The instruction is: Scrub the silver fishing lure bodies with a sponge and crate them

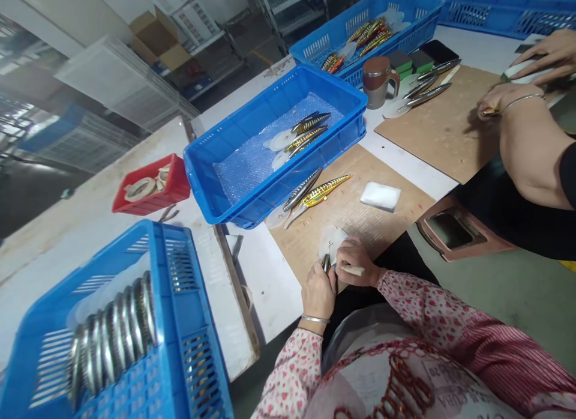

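Note:
My left hand (318, 292) is closed around a fishing lure (326, 263), whose clear diving lip points away from me over the brown board (288, 245). Most of the lure's body is hidden in my fingers. Close beside it, my right hand (354, 260) is closed on a tool with a pale, flat handle (353, 269). The tool's working end is hidden near the lip. Farther up the board, a silver lure (303, 189) and a gold striped lure (326, 191) lie side by side. To their right lies a folded white pad (380, 195).
A blue tray (252, 212) with several lures stands beyond the board. Left are a red box (153, 204) of pale rings and a blue crate (173, 293) of silver lures. A brown mug (377, 83) stands right, near a co-worker's hands (517, 98).

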`<state>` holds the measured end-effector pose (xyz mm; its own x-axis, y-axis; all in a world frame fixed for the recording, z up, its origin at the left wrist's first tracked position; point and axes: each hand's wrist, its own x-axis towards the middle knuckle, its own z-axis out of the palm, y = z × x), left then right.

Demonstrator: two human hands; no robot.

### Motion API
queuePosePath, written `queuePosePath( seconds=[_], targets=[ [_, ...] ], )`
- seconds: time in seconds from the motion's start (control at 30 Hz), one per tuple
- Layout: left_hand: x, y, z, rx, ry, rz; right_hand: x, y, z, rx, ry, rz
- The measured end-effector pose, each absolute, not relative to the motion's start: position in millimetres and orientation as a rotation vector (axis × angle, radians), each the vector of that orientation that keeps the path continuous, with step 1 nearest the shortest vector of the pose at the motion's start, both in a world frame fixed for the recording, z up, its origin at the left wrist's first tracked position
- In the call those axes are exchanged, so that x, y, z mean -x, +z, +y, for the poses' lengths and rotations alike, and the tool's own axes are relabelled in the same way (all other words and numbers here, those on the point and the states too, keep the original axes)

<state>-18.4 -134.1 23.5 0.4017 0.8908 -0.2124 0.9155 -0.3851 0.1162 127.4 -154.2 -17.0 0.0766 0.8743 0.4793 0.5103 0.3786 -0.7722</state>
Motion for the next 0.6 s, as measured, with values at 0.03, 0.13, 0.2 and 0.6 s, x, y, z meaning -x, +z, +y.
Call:
queuePosePath(
  seconds=[0.03,0.13,0.2,0.6],
  targets=[
    [19,24,-133,-2.436,-0.163,1.593,-129,-15,-155,1.258,0.471,-1.55],
    [22,27,-129,-2.376,-0.182,1.565,-132,-13,-156,1.244,0.551,-1.495],
    [23,30,-126,-2.313,-0.203,1.547,-133,-13,-157,1.238,0.55,-1.516],
    [25,33,-118,-2.092,-0.011,1.422,-132,-13,-156,1.269,0.506,-1.509]
  ],
)
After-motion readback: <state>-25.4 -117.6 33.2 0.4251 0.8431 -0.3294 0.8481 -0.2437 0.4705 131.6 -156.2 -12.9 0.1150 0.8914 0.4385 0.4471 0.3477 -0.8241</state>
